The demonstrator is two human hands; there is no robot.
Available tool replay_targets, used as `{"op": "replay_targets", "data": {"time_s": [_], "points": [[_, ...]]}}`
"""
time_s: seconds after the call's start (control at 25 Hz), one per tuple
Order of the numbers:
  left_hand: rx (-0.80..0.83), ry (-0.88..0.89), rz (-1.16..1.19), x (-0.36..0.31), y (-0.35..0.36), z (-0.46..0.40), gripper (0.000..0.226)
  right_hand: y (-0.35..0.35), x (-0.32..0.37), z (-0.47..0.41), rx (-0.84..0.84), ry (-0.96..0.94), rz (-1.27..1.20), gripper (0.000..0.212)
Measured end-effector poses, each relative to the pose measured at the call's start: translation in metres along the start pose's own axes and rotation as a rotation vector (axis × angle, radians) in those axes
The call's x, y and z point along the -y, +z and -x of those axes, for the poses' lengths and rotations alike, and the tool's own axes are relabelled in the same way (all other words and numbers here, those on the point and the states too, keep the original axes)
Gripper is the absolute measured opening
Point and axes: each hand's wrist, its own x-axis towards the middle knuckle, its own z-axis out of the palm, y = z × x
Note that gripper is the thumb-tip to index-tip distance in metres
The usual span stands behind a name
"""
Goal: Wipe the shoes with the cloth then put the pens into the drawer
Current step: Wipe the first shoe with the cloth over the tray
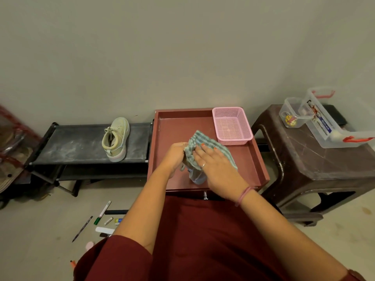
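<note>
A checked grey-green cloth [205, 141] lies over a pale blue-grey shoe [196, 176] on the red-brown tray top [247, 159] of the drawer unit. My left hand [173, 157] grips the shoe's left side, fingers curled at the cloth's edge. My right hand [218, 166] presses flat on the cloth with straight fingers. Most of this shoe is hidden under cloth and hands. A second, cream shoe [116, 138] stands on the black rack [71, 145] to the left. Several pens lie on the floor at lower left, among them a green-capped marker [102, 212] and a thin black pen [82, 229]. The drawer's metal knob [205, 196] shows below the tray.
A pink mesh basket [232, 125] sits in the tray's far right corner. To the right a brown plastic stool [316, 159] carries clear plastic boxes [328, 126]. A wall rises close behind. Red clutter stands at the far left.
</note>
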Motion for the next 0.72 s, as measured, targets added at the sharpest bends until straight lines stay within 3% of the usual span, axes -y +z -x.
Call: {"op": "replay_targets", "data": {"time_s": [0.16, 0.2, 0.24, 0.36, 0.44, 0.52, 0.6, 0.72], "points": [[-0.014, 0.005, 0.044, 0.003, 0.000, 0.002, 0.029, -0.043, -0.023, -0.024, 0.252, 0.232, -0.604, 0.061], [-0.007, 0.009, 0.049, 0.003, 0.001, 0.003, 0.027, -0.049, -0.024, -0.027, 0.253, 0.282, -0.659, 0.062], [-0.003, 0.008, 0.050, 0.003, 0.002, 0.002, 0.025, -0.051, -0.019, -0.027, 0.238, 0.309, -0.633, 0.062], [-0.010, -0.029, 0.068, 0.002, -0.003, 0.000, 0.027, -0.001, 0.018, -0.008, 0.046, 0.157, -0.016, 0.058], [-0.004, -0.073, 0.126, 0.002, -0.006, 0.001, 0.027, 0.028, 0.030, 0.014, -0.048, 0.081, 0.207, 0.053], [0.016, -0.075, 0.151, 0.002, -0.006, 0.002, 0.026, 0.033, 0.023, 0.024, -0.113, 0.036, 0.224, 0.054], [-0.002, -0.056, 0.158, 0.003, -0.004, -0.001, 0.025, 0.021, 0.017, 0.019, -0.155, 0.110, 0.201, 0.055], [-0.018, -0.037, 0.134, 0.003, 0.002, -0.002, 0.018, -0.004, -0.004, -0.009, 0.018, 0.240, -0.005, 0.058]]}}
